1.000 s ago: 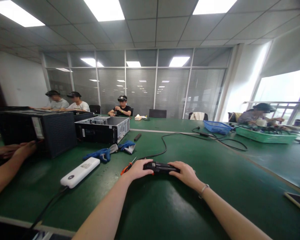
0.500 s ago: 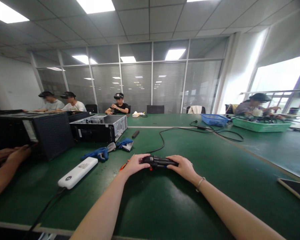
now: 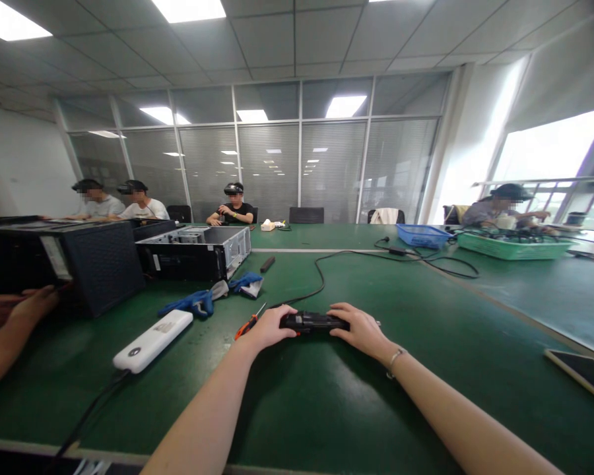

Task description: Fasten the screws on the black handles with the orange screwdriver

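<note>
fingers of left hand (image 3: 270, 328) and right hand (image 3: 359, 330) were curled tight on the two ends of a black device (image 3: 314, 322), one hand per end. device lay flat on the green table (image 3: 327, 409), right in front of the person. looked rigid and light, with a likely slick plastic shell, so the ends seemed the best grip. orange screwdriver (image 3: 249, 322) lay just beside the left hand. white power strip (image 3: 153, 340) and blue gloves (image 3: 193, 305) sat further left, open computer case (image 3: 198, 251) behind.
</note>
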`<action>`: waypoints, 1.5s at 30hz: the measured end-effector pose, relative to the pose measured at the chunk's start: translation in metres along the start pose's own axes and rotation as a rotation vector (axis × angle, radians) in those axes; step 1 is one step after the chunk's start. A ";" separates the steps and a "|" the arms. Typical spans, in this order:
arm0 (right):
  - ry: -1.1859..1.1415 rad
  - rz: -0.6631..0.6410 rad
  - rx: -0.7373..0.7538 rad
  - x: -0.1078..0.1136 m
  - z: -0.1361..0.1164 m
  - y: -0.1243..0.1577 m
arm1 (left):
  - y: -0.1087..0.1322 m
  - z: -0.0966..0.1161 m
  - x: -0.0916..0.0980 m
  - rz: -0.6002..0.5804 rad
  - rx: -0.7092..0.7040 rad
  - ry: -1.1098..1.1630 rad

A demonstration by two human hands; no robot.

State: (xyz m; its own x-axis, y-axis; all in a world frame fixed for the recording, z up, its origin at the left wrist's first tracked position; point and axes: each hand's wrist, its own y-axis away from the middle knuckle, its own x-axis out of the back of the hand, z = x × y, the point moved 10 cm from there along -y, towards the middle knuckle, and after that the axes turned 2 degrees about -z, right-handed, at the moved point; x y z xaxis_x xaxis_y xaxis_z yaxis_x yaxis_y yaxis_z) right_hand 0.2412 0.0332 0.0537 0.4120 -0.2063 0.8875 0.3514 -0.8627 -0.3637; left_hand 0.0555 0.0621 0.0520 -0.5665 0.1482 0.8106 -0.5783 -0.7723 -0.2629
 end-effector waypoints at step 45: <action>0.246 0.077 0.015 0.004 -0.008 0.003 | 0.040 -0.082 0.068 -0.097 0.653 -0.564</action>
State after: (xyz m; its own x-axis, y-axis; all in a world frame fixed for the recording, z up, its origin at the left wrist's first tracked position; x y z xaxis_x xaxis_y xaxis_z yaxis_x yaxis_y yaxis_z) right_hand 0.2374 0.0265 0.0585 0.2219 -0.3790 0.8984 0.3397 -0.8336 -0.4356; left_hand -0.0542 0.0918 0.0532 -0.0565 0.0364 0.9977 -0.0586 -0.9977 0.0331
